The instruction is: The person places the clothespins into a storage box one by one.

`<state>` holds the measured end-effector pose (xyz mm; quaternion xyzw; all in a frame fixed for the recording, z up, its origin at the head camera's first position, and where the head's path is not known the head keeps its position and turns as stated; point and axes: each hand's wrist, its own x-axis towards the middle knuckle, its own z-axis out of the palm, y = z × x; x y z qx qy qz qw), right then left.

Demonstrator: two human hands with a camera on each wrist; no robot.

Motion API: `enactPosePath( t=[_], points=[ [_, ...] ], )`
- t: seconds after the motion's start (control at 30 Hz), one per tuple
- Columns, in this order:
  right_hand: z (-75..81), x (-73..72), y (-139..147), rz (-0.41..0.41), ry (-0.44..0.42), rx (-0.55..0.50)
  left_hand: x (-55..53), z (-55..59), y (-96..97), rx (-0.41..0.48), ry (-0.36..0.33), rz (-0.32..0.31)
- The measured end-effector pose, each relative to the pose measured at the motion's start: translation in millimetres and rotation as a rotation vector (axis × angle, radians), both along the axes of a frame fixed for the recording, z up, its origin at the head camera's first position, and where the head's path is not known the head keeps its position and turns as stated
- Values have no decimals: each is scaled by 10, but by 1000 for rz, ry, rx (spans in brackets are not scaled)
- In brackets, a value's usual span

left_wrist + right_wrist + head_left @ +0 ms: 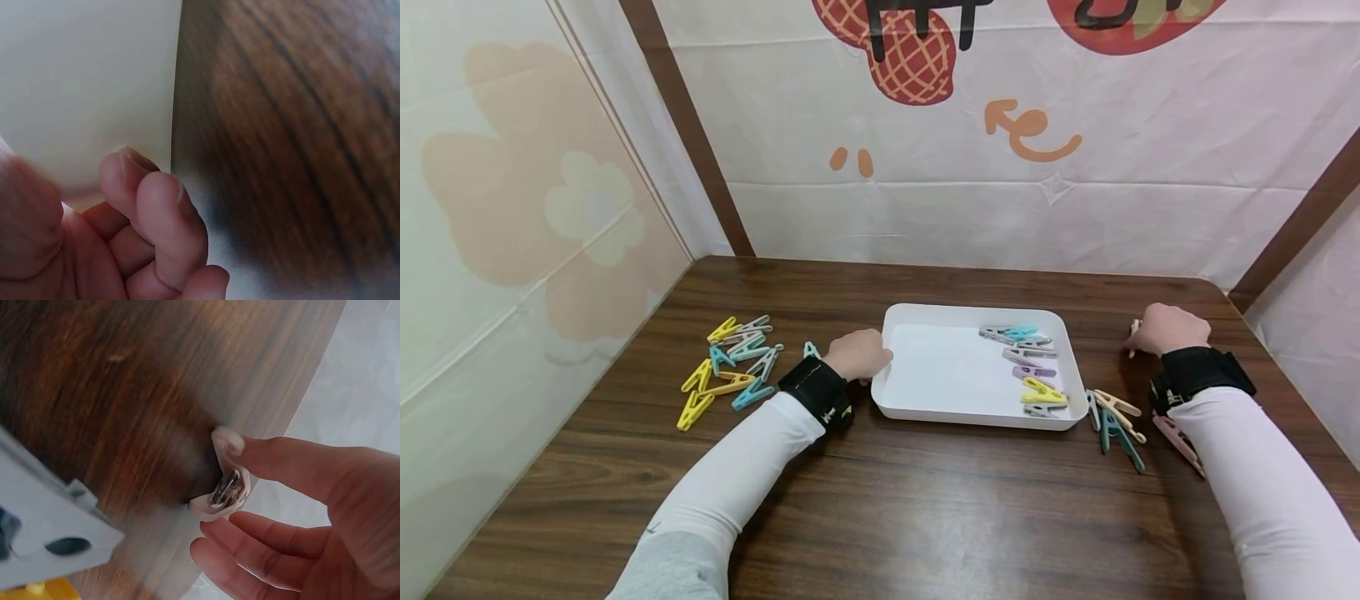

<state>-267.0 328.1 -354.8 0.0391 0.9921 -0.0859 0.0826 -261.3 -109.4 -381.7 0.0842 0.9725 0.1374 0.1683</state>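
My left hand (859, 354) grips the left edge of a white tray (932, 367), its fingers curled at the tray's wall (94, 81) in the left wrist view. Along the tray's right side lie several clothespins: grey, light blue, purple (1033, 372) and yellow (1042, 390). At the far right of the table, my right hand (1170, 328) pinches a pale beige-pink clothespin (244, 481) between thumb and fingers. Close to the right wrist lie a pink clothespin (1178, 444), beige ones (1118, 403), and teal ones (1122, 442) beside the tray.
A loose pile of yellow (694, 409), blue (752, 393) and grey clothespins lies on the left of the brown table (955, 500). One blue clothespin (811, 350) is just behind the left wrist. White printed sheets (925, 217) stand behind and beside the table.
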Motion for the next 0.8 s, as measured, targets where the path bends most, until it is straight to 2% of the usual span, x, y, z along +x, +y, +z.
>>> enactPosePath(
  t=[0.53, 0.8],
  points=[
    [1, 19, 59, -29, -50, -26, 21, 21, 4, 0, 0, 5],
    [13, 42, 35, 1, -40, -26, 10, 10, 4, -2, 5, 2]
  ],
)
